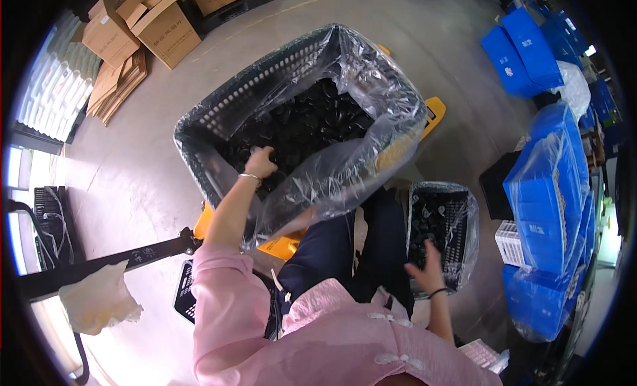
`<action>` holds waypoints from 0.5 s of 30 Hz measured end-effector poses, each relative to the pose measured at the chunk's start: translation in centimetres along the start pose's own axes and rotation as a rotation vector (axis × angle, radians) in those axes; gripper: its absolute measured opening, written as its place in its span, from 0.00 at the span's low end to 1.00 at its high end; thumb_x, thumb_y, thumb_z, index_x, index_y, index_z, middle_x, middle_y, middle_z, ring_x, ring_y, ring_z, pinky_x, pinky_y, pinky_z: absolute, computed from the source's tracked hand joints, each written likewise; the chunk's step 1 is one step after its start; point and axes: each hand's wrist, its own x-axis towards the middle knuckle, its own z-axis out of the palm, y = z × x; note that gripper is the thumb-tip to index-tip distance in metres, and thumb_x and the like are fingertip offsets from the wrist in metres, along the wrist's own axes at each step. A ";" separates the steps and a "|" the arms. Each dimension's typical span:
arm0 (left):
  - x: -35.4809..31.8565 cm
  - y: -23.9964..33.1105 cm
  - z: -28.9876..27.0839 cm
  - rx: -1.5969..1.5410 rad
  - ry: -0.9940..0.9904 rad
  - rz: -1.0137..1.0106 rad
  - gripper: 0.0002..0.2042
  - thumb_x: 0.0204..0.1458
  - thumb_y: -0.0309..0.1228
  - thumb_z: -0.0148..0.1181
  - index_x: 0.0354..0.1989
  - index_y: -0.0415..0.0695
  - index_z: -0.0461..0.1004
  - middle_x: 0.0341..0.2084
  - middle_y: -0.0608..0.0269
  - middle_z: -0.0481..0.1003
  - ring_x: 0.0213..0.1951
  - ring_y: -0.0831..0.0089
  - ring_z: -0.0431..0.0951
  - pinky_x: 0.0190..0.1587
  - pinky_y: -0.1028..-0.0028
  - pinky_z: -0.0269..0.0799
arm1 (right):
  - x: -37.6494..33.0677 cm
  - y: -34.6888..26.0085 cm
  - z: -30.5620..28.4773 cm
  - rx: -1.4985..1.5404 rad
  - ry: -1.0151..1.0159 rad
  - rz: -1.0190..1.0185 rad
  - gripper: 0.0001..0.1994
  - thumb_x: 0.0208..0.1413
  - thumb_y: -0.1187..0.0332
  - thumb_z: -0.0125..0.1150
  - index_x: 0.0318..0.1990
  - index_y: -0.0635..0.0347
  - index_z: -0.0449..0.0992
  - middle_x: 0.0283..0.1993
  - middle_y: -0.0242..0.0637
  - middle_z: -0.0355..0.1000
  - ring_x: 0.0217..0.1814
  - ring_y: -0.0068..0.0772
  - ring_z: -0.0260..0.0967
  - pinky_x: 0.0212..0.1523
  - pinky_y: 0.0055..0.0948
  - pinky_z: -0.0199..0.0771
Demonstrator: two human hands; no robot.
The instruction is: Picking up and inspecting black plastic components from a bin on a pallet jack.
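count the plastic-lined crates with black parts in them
2: the large crate ahead, under the left hand, and the small crate at the right, by the right hand. Others may be hidden.

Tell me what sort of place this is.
Probably a factory or warehouse floor: a big plastic-lined crate holds many small black parts, brown cardboard cartons stand at upper left, and plastic-wrapped blue boxes are at right.

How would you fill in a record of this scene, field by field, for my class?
Left grip: among black parts in the large lined crate; whether it holds one is unclear
Right grip: open, over the small lined crate in this view
Contents: black parts in both crates
Left background: cardboard cartons
Right background: blue boxes, some plastic-covered
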 end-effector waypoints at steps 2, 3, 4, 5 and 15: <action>0.6 2.7 1.6 0.051 -0.184 0.038 0.41 0.25 0.38 0.66 0.56 0.53 0.56 0.49 0.48 0.59 0.51 0.49 0.62 0.49 0.61 0.64 | 0.8 -1.1 4.2 -0.041 -0.096 0.056 0.48 0.35 0.50 0.64 0.61 0.60 0.43 0.59 0.60 0.46 0.61 0.59 0.43 0.57 0.47 0.51; 0.9 3.4 2.8 0.123 -0.213 0.003 0.48 0.24 0.45 0.67 0.59 0.58 0.49 0.53 0.48 0.54 0.54 0.47 0.56 0.51 0.54 0.60 | 1.5 -3.4 5.7 -0.102 -0.113 0.160 0.50 0.34 0.47 0.64 0.62 0.58 0.42 0.59 0.62 0.44 0.60 0.62 0.43 0.56 0.49 0.51; 1.2 4.2 4.3 0.204 -0.172 -0.009 0.50 0.23 0.50 0.66 0.61 0.59 0.45 0.57 0.49 0.48 0.56 0.47 0.53 0.52 0.48 0.55 | 2.1 -5.0 6.7 -0.166 -0.128 0.271 0.52 0.32 0.44 0.63 0.62 0.57 0.40 0.59 0.64 0.43 0.60 0.65 0.43 0.55 0.50 0.51; 1.5 4.4 5.4 0.246 -0.102 -0.014 0.50 0.22 0.51 0.66 0.60 0.60 0.47 0.58 0.49 0.46 0.56 0.47 0.52 0.52 0.46 0.53 | 2.7 -5.3 7.3 -0.161 -0.087 0.258 0.54 0.31 0.41 0.62 0.62 0.54 0.38 0.59 0.66 0.42 0.59 0.68 0.43 0.55 0.52 0.51; 3.3 4.7 9.5 0.513 -0.317 0.105 0.32 0.34 0.48 0.61 0.53 0.58 0.62 0.57 0.54 0.48 0.56 0.47 0.52 0.52 0.48 0.51 | 5.6 -6.4 5.9 -0.138 -0.103 0.241 0.50 0.32 0.42 0.62 0.61 0.57 0.44 0.57 0.65 0.45 0.56 0.65 0.47 0.53 0.51 0.52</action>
